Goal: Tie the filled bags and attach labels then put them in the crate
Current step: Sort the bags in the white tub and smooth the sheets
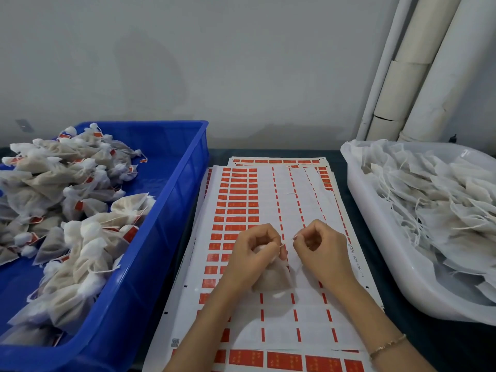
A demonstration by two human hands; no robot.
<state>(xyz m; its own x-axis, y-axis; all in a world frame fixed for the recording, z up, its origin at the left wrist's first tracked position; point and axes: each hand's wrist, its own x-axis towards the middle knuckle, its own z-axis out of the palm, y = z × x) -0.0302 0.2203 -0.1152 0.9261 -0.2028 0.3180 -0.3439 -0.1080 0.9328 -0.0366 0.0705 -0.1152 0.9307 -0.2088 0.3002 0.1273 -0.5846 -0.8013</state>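
Observation:
A small filled white mesh bag (273,277) hangs over the label sheets at the centre. My left hand (255,251) grips its gathered neck, fingers curled round it. My right hand (318,244) pinches the thin white drawstring (287,242), which is stretched taut between both hands. Under the hands lies a stack of white sheets with red labels (239,200); many label places on the top sheet are bare. The blue crate (171,183) on the left holds several tied bags with red labels (80,205).
A white plastic tub (381,251) on the right holds several untied filled bags with loose strings (434,200). The dark table top (418,345) shows beside the sheets. A grey wall and white pipes (418,76) stand behind.

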